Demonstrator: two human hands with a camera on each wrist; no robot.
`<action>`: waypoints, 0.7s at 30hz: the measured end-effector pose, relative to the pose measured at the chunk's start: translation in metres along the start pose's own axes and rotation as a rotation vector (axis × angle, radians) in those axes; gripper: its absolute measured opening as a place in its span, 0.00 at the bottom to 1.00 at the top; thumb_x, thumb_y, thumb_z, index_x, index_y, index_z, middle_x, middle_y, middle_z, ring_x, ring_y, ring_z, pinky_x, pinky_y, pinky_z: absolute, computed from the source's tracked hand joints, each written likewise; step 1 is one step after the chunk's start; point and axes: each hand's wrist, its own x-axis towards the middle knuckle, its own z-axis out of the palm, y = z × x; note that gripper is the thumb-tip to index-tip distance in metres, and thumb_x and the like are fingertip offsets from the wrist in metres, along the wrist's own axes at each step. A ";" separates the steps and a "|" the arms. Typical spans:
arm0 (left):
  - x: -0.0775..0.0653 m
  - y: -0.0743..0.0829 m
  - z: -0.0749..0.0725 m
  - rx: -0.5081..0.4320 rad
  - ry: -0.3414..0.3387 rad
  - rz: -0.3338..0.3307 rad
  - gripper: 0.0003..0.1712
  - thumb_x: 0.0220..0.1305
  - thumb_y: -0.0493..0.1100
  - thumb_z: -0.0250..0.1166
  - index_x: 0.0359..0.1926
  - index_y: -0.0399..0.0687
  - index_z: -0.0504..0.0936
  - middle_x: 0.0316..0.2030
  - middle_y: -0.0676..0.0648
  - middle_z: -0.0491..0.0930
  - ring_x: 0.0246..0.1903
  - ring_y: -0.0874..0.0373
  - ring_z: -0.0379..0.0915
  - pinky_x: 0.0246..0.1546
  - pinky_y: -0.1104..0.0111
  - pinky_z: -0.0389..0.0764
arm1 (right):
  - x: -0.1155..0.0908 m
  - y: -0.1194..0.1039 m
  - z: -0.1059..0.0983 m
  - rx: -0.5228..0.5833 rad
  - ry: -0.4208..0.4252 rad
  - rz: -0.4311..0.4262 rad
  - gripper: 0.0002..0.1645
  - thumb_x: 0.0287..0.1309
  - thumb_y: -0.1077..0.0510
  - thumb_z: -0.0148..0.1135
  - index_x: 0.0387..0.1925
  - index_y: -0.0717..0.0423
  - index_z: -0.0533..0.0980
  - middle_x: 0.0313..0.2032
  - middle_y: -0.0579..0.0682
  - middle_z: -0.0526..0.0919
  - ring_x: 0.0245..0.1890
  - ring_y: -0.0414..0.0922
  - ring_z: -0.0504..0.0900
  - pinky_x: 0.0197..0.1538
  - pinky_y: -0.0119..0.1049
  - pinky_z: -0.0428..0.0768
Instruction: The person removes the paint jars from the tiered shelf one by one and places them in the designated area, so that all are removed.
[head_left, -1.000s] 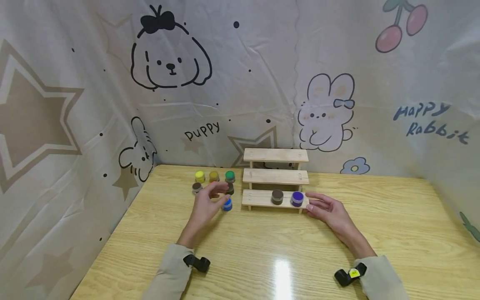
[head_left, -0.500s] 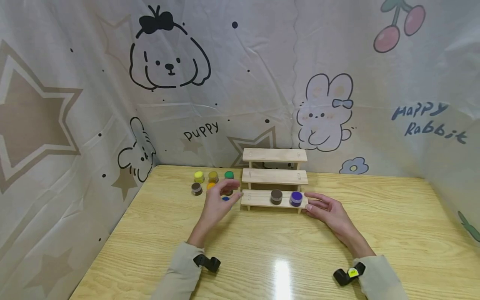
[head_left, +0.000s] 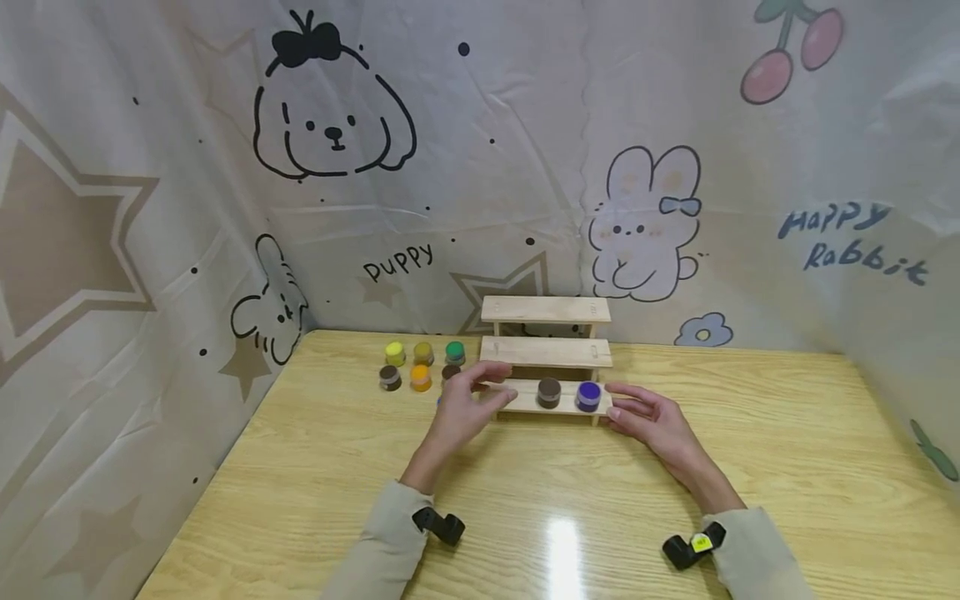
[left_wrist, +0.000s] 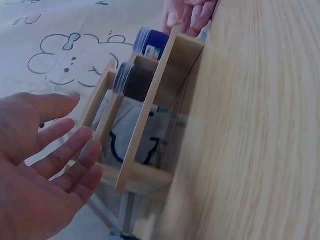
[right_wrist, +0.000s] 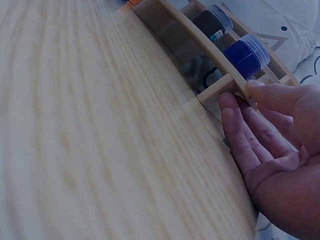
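A three-tier wooden rack (head_left: 546,352) stands at the back of the table. On its bottom step sit a dark brown paint jar (head_left: 549,392) and a purple paint jar (head_left: 588,397), both with lids on. My left hand (head_left: 470,406) hovers at the left end of that step, fingers spread and slightly bent. Nothing is between its thumb and fingers in the left wrist view. With the right hand (head_left: 654,421) I hold the bottom step's right end; in the right wrist view the thumb (right_wrist: 280,97) lies on the board's corner and the fingers reach beneath it.
Left of the rack, several paint jars stand in rows, among them yellow (head_left: 394,353), ochre (head_left: 423,353), green (head_left: 455,352), brown (head_left: 390,377) and orange (head_left: 421,377). A blue one is mostly hidden behind my left hand. A printed curtain (head_left: 525,150) hangs behind the table.
My left hand has moved right, from above the blue jar to the left end of the bottom step, uncovering the orange jar. The right hand stays at the rack's end.
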 end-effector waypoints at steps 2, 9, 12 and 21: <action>0.000 0.001 0.005 -0.003 -0.015 -0.005 0.19 0.63 0.37 0.74 0.55 0.44 0.85 0.51 0.41 0.85 0.52 0.44 0.80 0.58 0.46 0.78 | 0.000 0.000 0.001 -0.002 0.004 0.006 0.34 0.68 0.61 0.67 0.70 0.69 0.67 0.59 0.65 0.81 0.50 0.41 0.87 0.54 0.38 0.84; 0.004 0.004 0.024 -0.023 -0.053 -0.033 0.20 0.62 0.36 0.74 0.55 0.40 0.84 0.52 0.40 0.84 0.53 0.44 0.80 0.59 0.51 0.79 | -0.001 -0.002 0.002 -0.007 0.015 0.026 0.35 0.68 0.60 0.67 0.70 0.68 0.67 0.60 0.68 0.79 0.50 0.40 0.86 0.54 0.38 0.84; 0.006 0.003 0.031 -0.012 -0.061 -0.055 0.20 0.62 0.36 0.75 0.55 0.38 0.84 0.52 0.41 0.84 0.52 0.45 0.81 0.57 0.55 0.81 | -0.001 -0.001 0.001 -0.005 0.014 0.033 0.35 0.68 0.60 0.67 0.71 0.67 0.67 0.60 0.67 0.79 0.50 0.40 0.86 0.54 0.38 0.84; 0.011 0.004 0.048 0.080 -0.072 -0.039 0.20 0.61 0.36 0.75 0.55 0.38 0.84 0.51 0.42 0.85 0.51 0.48 0.82 0.54 0.56 0.83 | -0.001 0.000 0.001 0.017 0.017 0.034 0.34 0.68 0.62 0.67 0.71 0.68 0.67 0.59 0.67 0.80 0.49 0.42 0.87 0.54 0.38 0.84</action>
